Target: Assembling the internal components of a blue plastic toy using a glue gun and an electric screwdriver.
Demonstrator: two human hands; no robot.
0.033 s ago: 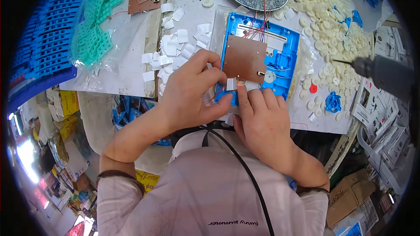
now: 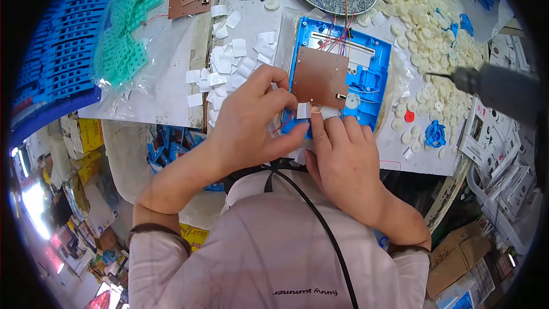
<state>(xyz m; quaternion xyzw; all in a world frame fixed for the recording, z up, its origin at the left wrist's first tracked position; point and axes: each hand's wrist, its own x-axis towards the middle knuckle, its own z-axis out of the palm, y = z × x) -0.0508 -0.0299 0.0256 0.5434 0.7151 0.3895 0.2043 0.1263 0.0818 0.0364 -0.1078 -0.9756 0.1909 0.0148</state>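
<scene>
The left forearm [image 2: 183,177] ran up from the lower left of the frame toward the middle, its elbow bent out. The left hand [image 2: 246,117] was arched palm inward at the centre, its index fingertip just beside a small white piece [image 2: 303,110]. Its thumb pointed right, below the index finger, with a visible gap between their tips; whether the other fingers touched the thin red wire [image 2: 278,128] near them could not be told.

The right forearm [image 2: 400,217] slanted up and left from the lower right. The right hand [image 2: 349,163] lay back upward, low of centre, its index finger stretched to the lower edge of a brown board [image 2: 320,74], beside the white piece. Its other fingers lay side by side over the lower edge of a blue housing [image 2: 374,77], the thumb apart and gripping nothing visible.

The board sat over the housing, just above and right of the frame's centre, loose white pieces [image 2: 223,60] spread to its left.
</scene>
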